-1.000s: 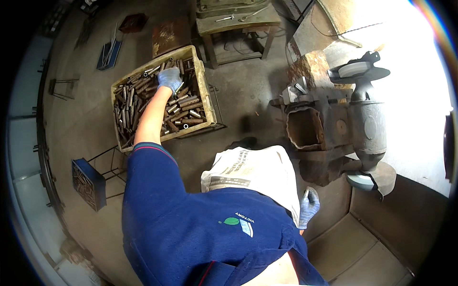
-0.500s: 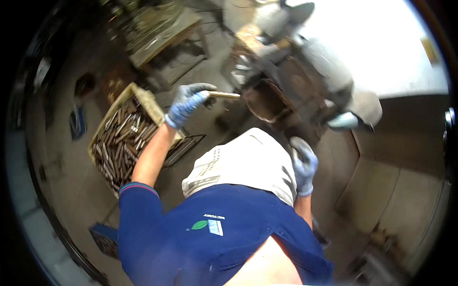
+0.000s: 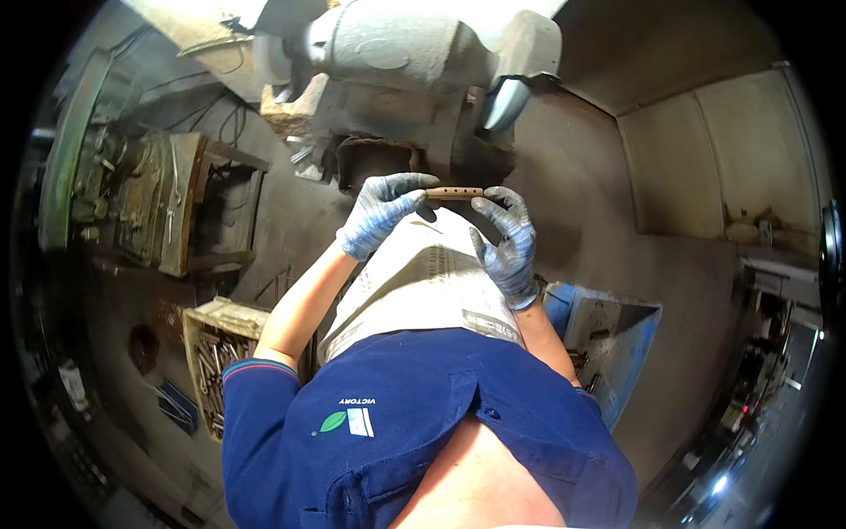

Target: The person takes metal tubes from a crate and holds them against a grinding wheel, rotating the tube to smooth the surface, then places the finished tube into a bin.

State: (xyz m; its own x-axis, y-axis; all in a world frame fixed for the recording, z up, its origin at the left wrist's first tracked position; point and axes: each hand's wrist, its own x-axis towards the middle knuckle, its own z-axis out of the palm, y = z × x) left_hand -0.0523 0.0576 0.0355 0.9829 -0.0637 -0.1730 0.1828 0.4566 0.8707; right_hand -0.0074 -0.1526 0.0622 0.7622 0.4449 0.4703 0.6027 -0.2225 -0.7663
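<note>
A short brownish metal bar (image 3: 456, 193) with a row of small dark holes lies level in front of me, above my white apron (image 3: 423, 273). My left hand (image 3: 381, 212), in a blue-grey work glove with dark fingertips, pinches the bar's left end. At its right end, the thumb and fingertips of my right hand (image 3: 509, 242) close on it, gloved alike. Just beyond both hands stands a grey bench grinder (image 3: 397, 53) with rounded wheel guards. Beneath it gapes a rough dark opening (image 3: 379, 159).
A pale crate (image 3: 231, 310) of similar metal pieces sits at my left. At my right is a blue bin (image 3: 630, 370) with a few pieces inside. A worn workbench (image 3: 181, 207) with machinery stands far left; pale panels (image 3: 674, 163) rise far right.
My view has turned right, bringing the grinder from upper right to top centre. The bar was in my left hand alone; now my right hand has come up and grips its other end.
</note>
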